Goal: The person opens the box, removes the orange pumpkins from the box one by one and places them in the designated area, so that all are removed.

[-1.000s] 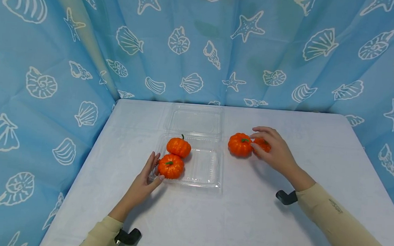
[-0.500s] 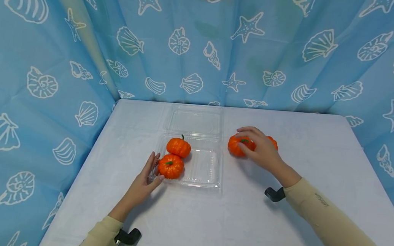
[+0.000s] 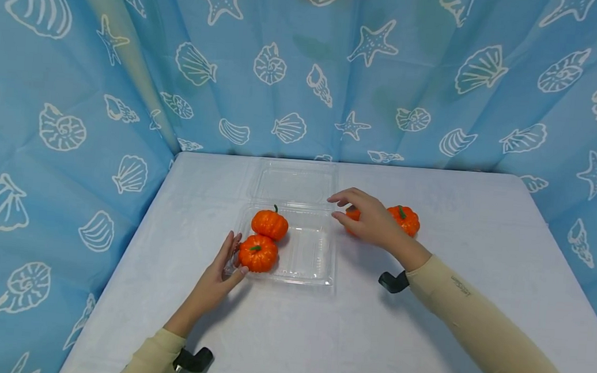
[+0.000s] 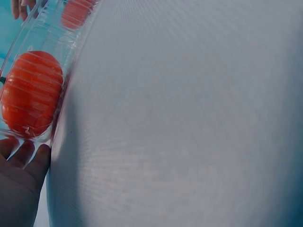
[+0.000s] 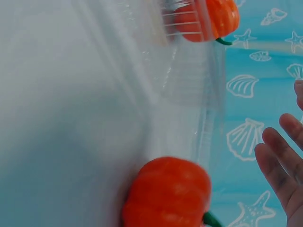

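Observation:
A clear plastic clamshell container [image 3: 314, 281] lies with its lid [image 3: 296, 182] folded back. Two small orange pumpkins with green stems sit in its left half, the rear pumpkin [image 3: 270, 225] touching the front pumpkin [image 3: 258, 254]. My left hand [image 3: 214, 282] rests at the container's front left corner, fingers along the side; the left wrist view shows its fingertips at the wall. My right hand [image 3: 371, 219] holds nothing, fingers spread towards the container's right edge. It partly hides a third pumpkin [image 3: 354, 213]; another pumpkin [image 3: 405, 219] lies behind its wrist.
A white cloth covers the table [image 3: 288, 336]. Blue curtains [image 3: 307, 66] with white shells and starfish hang along the back and sides. A black wrist mount [image 3: 393, 282] sits on the right arm, and another black mount [image 3: 195, 359] on the left.
My right hand has moved left, from between the two right-hand pumpkins, across the nearer one to beside the container. The left hand and the pumpkins have stayed in place.

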Available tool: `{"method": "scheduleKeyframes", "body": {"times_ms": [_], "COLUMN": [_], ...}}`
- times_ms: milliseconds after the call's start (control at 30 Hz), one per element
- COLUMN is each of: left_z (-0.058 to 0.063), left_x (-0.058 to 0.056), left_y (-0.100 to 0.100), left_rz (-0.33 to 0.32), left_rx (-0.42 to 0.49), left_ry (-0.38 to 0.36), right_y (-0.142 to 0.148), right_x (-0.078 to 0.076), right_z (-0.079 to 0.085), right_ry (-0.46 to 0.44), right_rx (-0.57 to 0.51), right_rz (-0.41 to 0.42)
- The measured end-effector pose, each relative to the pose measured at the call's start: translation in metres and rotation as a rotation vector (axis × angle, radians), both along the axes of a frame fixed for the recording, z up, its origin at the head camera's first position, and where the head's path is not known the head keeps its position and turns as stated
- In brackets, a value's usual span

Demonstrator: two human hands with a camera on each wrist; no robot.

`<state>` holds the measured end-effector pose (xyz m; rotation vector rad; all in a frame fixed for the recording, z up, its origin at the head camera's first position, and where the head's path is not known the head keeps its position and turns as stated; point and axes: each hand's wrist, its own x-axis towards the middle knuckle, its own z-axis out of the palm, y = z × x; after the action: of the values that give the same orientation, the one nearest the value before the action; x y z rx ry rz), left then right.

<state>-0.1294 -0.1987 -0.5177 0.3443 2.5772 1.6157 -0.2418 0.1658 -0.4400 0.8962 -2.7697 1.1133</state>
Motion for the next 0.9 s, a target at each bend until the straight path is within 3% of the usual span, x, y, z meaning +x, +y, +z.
{"method": "scheduleKeyframes", "body": {"times_ms": [267, 667, 900], "left_z": [0.0, -0.001, -0.003], "left_x": [-0.001, 0.0, 0.0], "left_y": [-0.001, 0.0, -0.001], "left_rz": [0.008, -0.001, -0.001], "left_rx": [-0.008, 0.023, 0.027], "left_ry": [0.002, 0.01, 0.01], "right_y": [-0.021, -0.056, -0.074], "right_x": [-0.006, -0.017, -0.021], "right_z": [0.011, 0.003, 0.004], "right_ry": [0.005, -0.129, -0.156], "right_rx": [-0.046, -0.052, -0.055], "right_rz": [0.042, 0.039, 0.05]}}
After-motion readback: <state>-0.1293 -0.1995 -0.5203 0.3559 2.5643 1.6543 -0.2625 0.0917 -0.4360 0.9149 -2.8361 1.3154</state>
